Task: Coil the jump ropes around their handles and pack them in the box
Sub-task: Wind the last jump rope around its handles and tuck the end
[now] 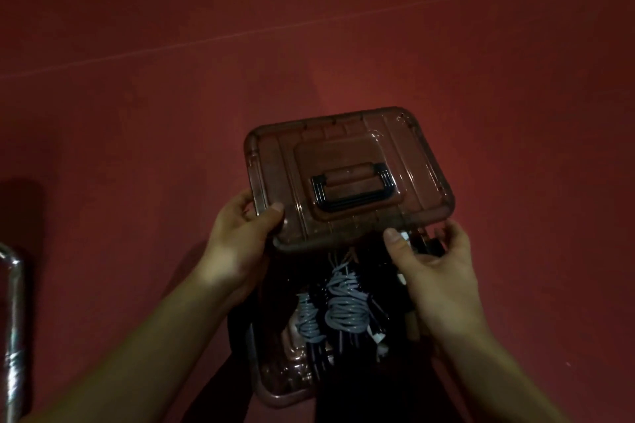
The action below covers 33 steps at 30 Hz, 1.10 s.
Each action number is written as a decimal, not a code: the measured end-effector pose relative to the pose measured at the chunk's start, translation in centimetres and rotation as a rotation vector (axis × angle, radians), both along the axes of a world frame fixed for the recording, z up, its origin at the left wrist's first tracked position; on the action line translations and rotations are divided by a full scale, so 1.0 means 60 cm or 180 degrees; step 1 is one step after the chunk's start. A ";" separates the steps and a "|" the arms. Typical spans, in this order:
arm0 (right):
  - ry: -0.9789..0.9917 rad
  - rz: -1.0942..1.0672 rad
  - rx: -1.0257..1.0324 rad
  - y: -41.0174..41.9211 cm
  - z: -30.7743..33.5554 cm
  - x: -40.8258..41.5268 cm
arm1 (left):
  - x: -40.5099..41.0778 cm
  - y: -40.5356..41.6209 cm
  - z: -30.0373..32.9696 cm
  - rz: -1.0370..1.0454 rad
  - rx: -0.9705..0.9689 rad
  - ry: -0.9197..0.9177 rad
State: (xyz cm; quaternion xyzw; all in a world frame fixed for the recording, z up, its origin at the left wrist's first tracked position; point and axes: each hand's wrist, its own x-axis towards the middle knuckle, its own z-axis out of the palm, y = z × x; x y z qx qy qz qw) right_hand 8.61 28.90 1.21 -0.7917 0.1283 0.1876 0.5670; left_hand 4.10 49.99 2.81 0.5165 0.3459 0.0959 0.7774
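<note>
A clear plastic lid [347, 151] with a dark carry handle [350, 189] is held tilted over the far end of an open clear box [271, 385] on the red floor. My left hand [240, 244] grips the lid's near left corner, thumb on top. My right hand [433, 268] holds the lid's near right edge. Inside the box lie jump ropes: grey cord [347, 306] is coiled around dark handles, and a second grey coil [309, 323] lies to its left. The far part of the box is hidden under the lid.
A red floor [309, 45] fills the view, crossed by a faint pale line. A shiny metal tube [13, 319] stands at the left edge. The scene is dim.
</note>
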 end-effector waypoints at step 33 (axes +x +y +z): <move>-0.0172 0.0939 -0.2316 -0.033 -0.029 0.013 | -0.168 -0.002 -0.059 -0.1116 0.1946 0.2037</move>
